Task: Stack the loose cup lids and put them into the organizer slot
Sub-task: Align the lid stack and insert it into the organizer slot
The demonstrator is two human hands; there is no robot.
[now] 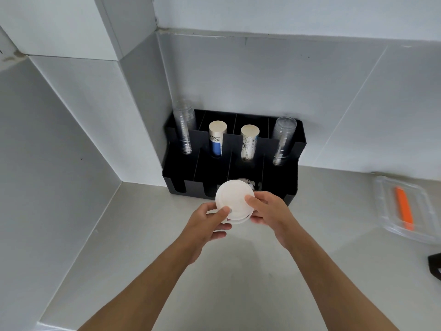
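Note:
A small stack of white round cup lids [235,199] is held in the air just in front of the black organizer [183,174], which stands in the counter's back corner. My left hand [207,225] grips the stack's lower left edge, thumb on top. My right hand [269,211] holds its right edge, thumb on top and fingers below. The lids cover part of the organizer's front middle slots; something clear or metallic [248,182] shows in a slot behind them.
The organizer's back slots hold two clear cup stacks [183,127] [282,142] and two paper cup stacks [216,139] [248,143]. A clear plastic tray [381,204] with an orange item [404,207] lies right. A dark object [434,265] sits at the right edge.

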